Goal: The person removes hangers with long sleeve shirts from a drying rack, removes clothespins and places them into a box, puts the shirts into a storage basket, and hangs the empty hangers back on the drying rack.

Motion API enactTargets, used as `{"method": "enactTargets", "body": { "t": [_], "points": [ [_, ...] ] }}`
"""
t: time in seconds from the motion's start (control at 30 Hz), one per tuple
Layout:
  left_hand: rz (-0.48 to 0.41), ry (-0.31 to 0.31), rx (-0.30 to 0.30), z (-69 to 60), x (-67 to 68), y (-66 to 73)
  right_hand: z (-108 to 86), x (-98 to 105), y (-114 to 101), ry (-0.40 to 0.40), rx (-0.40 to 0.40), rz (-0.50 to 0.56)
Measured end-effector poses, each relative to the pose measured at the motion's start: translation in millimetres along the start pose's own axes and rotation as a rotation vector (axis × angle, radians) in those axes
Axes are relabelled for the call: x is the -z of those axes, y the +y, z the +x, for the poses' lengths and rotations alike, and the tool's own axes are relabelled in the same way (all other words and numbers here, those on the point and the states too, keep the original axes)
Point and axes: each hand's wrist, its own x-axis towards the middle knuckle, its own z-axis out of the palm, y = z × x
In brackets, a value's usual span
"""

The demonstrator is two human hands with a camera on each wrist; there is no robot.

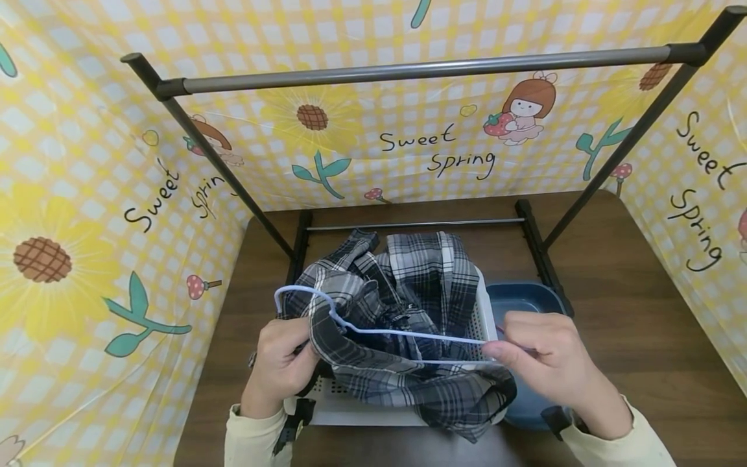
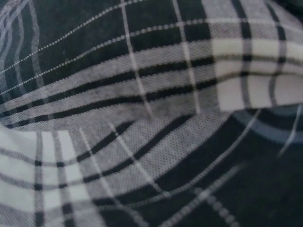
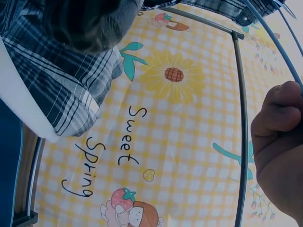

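Note:
A black, grey and white plaid shirt (image 1: 432,272) lies heaped in and over a white perforated basket (image 1: 373,416). My left hand (image 1: 283,363) pinches the edge of the shirt near its collar, at the left. From the right, my right hand (image 1: 548,353) grips one end of a light blue clothes hanger (image 1: 420,335). The hanger's hook points left, beside the collar, and part of its frame lies within the shirt opening. Plaid cloth (image 2: 142,80) fills the left wrist view, hiding the left fingers there. In the right wrist view, the right hand (image 3: 279,146) curls at the hanger (image 3: 274,40).
A dark metal rack with a grey top rail (image 1: 420,67) stands behind the basket. Its feet (image 1: 543,256) rest on the brown wooden table (image 1: 618,311). A blue basin (image 1: 528,297) sits right of the basket, under the right hand. Yellow checked cloth (image 1: 362,39) surrounds the table.

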Motion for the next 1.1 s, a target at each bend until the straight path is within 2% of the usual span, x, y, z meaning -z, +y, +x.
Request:
{"method": "enactTargets", "body": {
  "t": [0.2, 0.33, 0.5, 0.63, 0.73, 0.97, 1.1],
  "points": [
    [0.037, -0.007, 0.024, -0.2, 0.2, -0.2, -1.8, 8.4, -2.3, 0.005, -0.040, 0.037],
    [0.058, -0.015, 0.037, -0.5, 0.1, -0.6, -3.7, 14.6, -2.1, 0.018, -0.045, 0.053],
    [0.057, -0.035, 0.064, -1.1, -0.7, -1.8, -5.5, 21.1, -1.2, 0.051, -0.024, 0.123],
    [0.063, -0.037, 0.081, -1.8, -0.6, -2.2, -6.6, 27.3, -2.2, 0.060, -0.041, 0.139],
    [0.064, -0.035, 0.081, -2.1, -0.6, -2.3, -9.9, 33.1, -3.6, 0.062, -0.072, 0.145],
    [0.050, -0.031, 0.069, -3.4, 0.8, -4.3, -15.6, 44.4, -2.8, 0.113, -0.057, 0.220],
    [0.049, -0.028, 0.068, -3.7, 3.0, -5.9, -19.7, 53.1, -4.4, 0.136, -0.078, 0.227]
  ]
}}
